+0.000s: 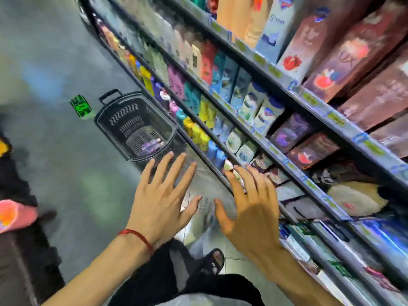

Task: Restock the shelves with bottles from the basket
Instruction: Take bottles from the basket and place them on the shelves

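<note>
A black plastic basket (114, 120) stands on the grey floor beside the shelving, with purple bottles (151, 146) lying at its bottom. My left hand (161, 195), a red string at its wrist, is stretched out flat with spread fingers just short of the basket's near rim, holding nothing. My right hand (249, 202) is also flat and spread, holding nothing, and hovers in front of the lower shelf edge (223, 173). The shelves (284, 160) run diagonally along the right, packed with bottles and refill pouches. The picture is blurred by motion.
A green object (81, 106) lies on the floor beyond the basket. Another person's pink shoe (15, 214) and dark clothing show at the left edge. My own sandalled foot (213, 260) stands below my hands. Open floor lies to the left of the basket.
</note>
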